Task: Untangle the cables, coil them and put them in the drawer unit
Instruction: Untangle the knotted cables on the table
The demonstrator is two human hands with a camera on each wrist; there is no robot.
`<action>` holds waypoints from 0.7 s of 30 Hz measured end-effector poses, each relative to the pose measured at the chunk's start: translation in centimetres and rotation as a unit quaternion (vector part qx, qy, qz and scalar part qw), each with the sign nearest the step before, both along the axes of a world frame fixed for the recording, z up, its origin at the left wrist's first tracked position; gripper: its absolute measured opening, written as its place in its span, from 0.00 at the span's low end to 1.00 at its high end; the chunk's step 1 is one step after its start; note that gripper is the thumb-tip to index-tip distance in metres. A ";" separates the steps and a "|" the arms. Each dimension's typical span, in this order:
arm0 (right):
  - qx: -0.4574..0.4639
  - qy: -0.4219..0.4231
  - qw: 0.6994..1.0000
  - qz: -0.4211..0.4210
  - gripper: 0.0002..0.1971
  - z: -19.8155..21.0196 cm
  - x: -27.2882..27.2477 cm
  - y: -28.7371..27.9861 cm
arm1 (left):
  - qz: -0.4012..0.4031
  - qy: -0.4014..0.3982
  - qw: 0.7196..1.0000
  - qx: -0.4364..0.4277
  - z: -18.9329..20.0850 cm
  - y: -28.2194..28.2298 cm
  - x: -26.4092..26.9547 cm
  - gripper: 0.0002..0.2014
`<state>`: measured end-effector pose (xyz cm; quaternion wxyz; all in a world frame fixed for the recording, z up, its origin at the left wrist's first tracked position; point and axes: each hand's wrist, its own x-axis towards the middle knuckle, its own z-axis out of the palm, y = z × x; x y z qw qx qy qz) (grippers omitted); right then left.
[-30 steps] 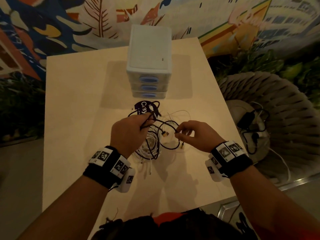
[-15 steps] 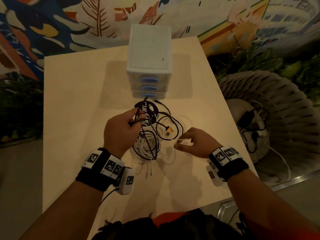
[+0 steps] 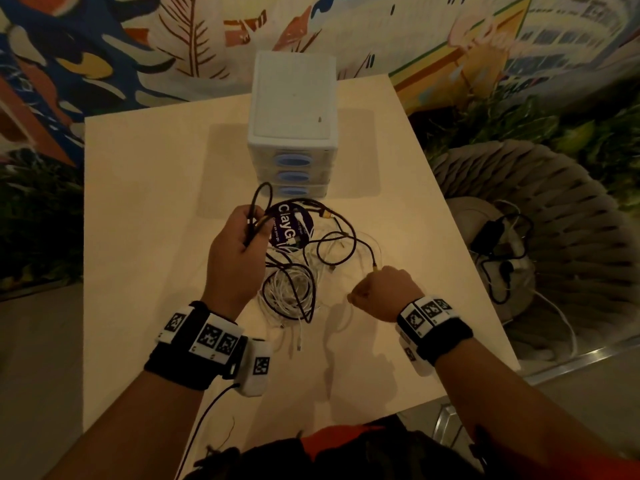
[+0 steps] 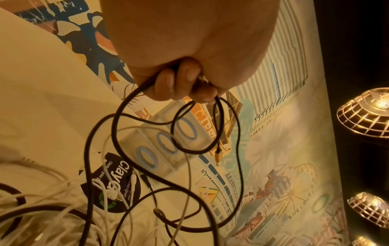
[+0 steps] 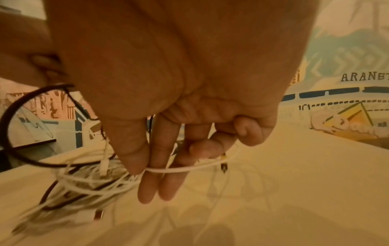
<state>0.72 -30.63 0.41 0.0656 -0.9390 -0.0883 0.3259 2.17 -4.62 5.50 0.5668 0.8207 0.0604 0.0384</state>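
Tangled black and white cables (image 3: 294, 271) at frame centre: black cable (image 4: 118, 133) clenched in left hand (image 3: 235, 251), thin white cable (image 5: 189, 168) pinched by right hand (image 3: 384, 294); likely knot-tightening if pulled apart hard.

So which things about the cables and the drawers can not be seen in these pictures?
- Drawer unit: contents hidden, head view; fronts closed.
- White cable: far end lost in blurred tangle, right wrist view.
- Black cable: the part inside the left hand grip hidden by fingers.
- Cable count: strands overlap, all views.
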 end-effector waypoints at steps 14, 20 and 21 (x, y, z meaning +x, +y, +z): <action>0.340 -0.071 0.928 -0.133 0.07 2.4 0.2 1.2 | -0.050 0.054 0.994 -0.077 1.2 -0.7 -1.7 0.08; 0.503 -0.086 0.828 -0.231 0.09 5.2 1.5 1.0 | -0.089 0.073 0.993 0.030 0.6 -0.6 -1.7 0.01; 0.536 -0.074 0.805 -0.244 0.10 5.8 1.7 1.0 | -0.102 0.076 0.991 0.046 0.6 -0.7 -1.7 0.01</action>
